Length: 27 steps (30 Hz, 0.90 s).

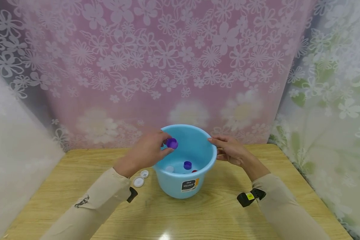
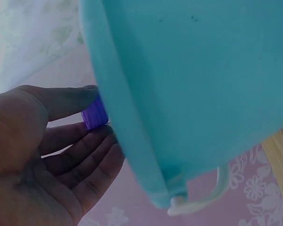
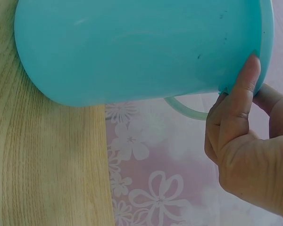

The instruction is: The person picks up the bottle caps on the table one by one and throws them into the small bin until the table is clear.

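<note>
A light blue plastic bucket [image 1: 175,186] with a dark label stands on the wooden table. Over its left rim my left hand [image 1: 147,148] pinches a purple bottle cap [image 1: 172,143] between thumb and fingers; the left wrist view shows the cap's ridged side [image 2: 95,114]. At the opposite side my right hand [image 1: 232,150] grips the bucket's rim, with the thumb over the edge and fingers under it on the outside, as the right wrist view shows. Inside the bucket lie another purple cap [image 1: 187,165], a whitish disc [image 1: 169,169] and a partly hidden red piece [image 1: 194,171].
Two white caps, a larger cap [image 1: 138,182] and a smaller cap [image 1: 144,173], lie on the table [image 1: 222,213] left of the bucket. A pale bucket handle [image 2: 203,203] hangs at its side. Behind the table hangs a pink flowered curtain [image 1: 180,66].
</note>
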Tool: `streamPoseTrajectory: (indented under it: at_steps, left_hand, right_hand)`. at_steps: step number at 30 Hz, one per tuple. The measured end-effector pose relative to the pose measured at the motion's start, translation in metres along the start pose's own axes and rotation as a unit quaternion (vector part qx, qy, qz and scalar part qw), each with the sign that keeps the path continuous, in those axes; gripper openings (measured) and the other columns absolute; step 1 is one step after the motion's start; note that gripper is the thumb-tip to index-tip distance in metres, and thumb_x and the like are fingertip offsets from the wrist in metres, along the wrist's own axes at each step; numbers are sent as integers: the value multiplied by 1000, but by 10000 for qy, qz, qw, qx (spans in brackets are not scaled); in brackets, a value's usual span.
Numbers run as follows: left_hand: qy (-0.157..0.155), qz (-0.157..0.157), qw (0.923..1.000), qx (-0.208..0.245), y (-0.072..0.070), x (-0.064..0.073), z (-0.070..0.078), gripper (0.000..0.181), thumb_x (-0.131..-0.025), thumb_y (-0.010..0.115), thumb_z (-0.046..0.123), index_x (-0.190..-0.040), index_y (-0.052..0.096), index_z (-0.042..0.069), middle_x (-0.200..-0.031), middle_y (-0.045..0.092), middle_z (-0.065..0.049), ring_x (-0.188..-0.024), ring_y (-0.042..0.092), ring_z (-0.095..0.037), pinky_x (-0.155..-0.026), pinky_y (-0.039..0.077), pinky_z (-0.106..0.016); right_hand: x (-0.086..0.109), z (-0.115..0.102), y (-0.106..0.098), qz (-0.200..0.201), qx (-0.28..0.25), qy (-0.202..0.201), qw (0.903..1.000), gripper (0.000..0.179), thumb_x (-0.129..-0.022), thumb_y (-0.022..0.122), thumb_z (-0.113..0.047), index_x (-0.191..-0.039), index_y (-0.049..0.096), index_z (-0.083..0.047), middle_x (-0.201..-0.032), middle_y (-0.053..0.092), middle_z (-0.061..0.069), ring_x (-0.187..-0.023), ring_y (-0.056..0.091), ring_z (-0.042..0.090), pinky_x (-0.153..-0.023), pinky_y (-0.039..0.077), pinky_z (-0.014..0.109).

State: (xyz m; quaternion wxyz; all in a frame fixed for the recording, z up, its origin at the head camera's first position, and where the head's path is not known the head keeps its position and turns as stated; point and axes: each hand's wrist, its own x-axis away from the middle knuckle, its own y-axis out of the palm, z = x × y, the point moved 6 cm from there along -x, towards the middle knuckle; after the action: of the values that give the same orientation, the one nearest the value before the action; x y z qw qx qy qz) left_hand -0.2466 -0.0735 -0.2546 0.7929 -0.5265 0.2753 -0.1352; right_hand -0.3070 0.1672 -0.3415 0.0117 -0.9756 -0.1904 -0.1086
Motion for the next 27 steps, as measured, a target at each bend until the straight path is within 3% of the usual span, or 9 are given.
streamPoseTrajectory:
  at_steps: [10, 14, 22, 27]
  left_hand:
    - [367, -320, 9986, -213, 20, -5, 13, 28, -87, 71, 26, -107, 68, 8, -96, 63, 1, -90, 60, -14, -78, 50, -29]
    - [394, -459, 9981, -120, 26, -8, 16, 25, -87, 71, 25, -105, 68, 8, -94, 63, 2, -90, 60, -14, -78, 50, -28]
    - [385, -724, 9958, -402, 37, -10, 20, 22, -89, 69, 30, -101, 68, 12, -90, 61, 3, -81, 56, -10, -66, 48, -27]
    - [379, -808, 9946, -535, 42, -12, 22, 21, -89, 69, 29, -101, 68, 13, -92, 63, 2, -83, 57, -12, -67, 49, -28]
  right_hand:
    - [0, 1, 0, 5, -92, 9, 10000, 54, -97, 57, -31, -139, 41, 0, -102, 63, 15, -75, 70, 19, -65, 57, 29]
    - [0, 0, 1, -20, -126, 24, 9999, 54, -97, 57, -31, -139, 41, 0, -100, 64, 14, -74, 69, 18, -64, 57, 29]
    - [0, 1, 0, -8, -151, 25, 9999, 55, -97, 58, -31, -139, 41, 0, -98, 64, 14, -73, 69, 18, -65, 57, 29]
    - [-1, 1, 0, 40, -119, 18, 9999, 55, -97, 58, -31, -138, 42, 1, -99, 64, 14, -74, 69, 19, -66, 57, 30]
